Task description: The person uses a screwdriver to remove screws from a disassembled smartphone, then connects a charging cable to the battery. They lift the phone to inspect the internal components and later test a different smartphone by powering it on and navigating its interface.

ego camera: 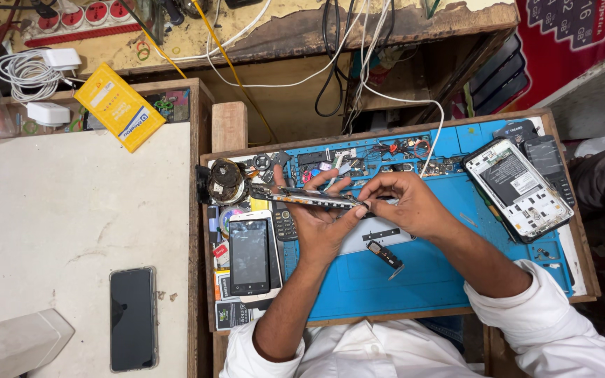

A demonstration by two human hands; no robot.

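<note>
Phone body, thin and dark with worn, flaky edges (pixel 306 198), sits edge-on over the middle of the blue rubber work mat (pixel 414 280), so you only see its long side. Left hand (pixel 320 224) cradles it from below, fingers curled up around the frame and thumb pressed near its 3 o'clock end. Right hand (pixel 404 203) comes in from 3 o'clock, fingertips pinched tight at that same end of the frame; can't tell whether there's a tiny tool or part between them, too small to see.

Just below the hands, around 6 o'clock, a small black module with a metal tab (pixel 385 255) lies loose on the mat, next to a white rectangular panel (pixel 372 234). At 9 o'clock from the hands there's a white touchscreen phone with a grey screen (pixel 250 255), and a small black keypad phone (pixel 286 222) right beside it. Over at 3 o'clock an opened white phone with its back off (pixel 519 187) rests on the mat corner. Way off at 8 o'clock, a black smartphone lying face up (pixel 133 318) sits on the pale table (pixel 57 210). A yellow cardboard box (pixel 120 106) is up at 10 o'clock.
</note>
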